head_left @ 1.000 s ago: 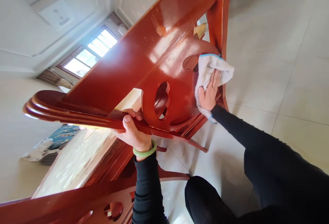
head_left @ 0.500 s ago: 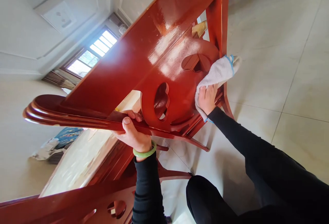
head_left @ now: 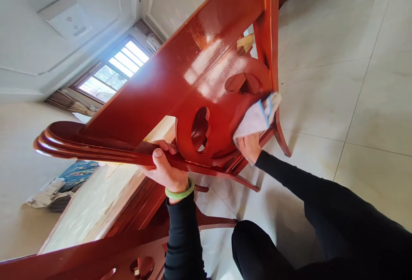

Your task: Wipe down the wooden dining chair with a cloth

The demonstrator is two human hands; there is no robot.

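Note:
A glossy red-brown wooden chair (head_left: 154, 87) with cut-out shapes in its back stands tilted in my view. My left hand (head_left: 165, 168), with a green bangle at the wrist, is wrapped round the chair's side post, thumb on the near face and fingertips showing on the far side. A white cloth (head_left: 254, 119) with blue edging lies against the lower part of the chair's back, below the cut-outs. My right hand (head_left: 250, 147) is closed on that cloth and presses it to the wood; its fingers are partly covered and slightly blurred.
Another red chair (head_left: 80, 254) is at the lower left. Behind stands a table with a pale top (head_left: 93, 203), with a patterned cloth bundle (head_left: 77, 175) beyond it. Pale floor tiles (head_left: 322, 100) spread on the right. My knee (head_left: 254, 245) is at the bottom.
My right hand and the cloth have moved a little left and down across the chair's back, the cloth's loose end folding inward. My left hand keeps its hold on the post.

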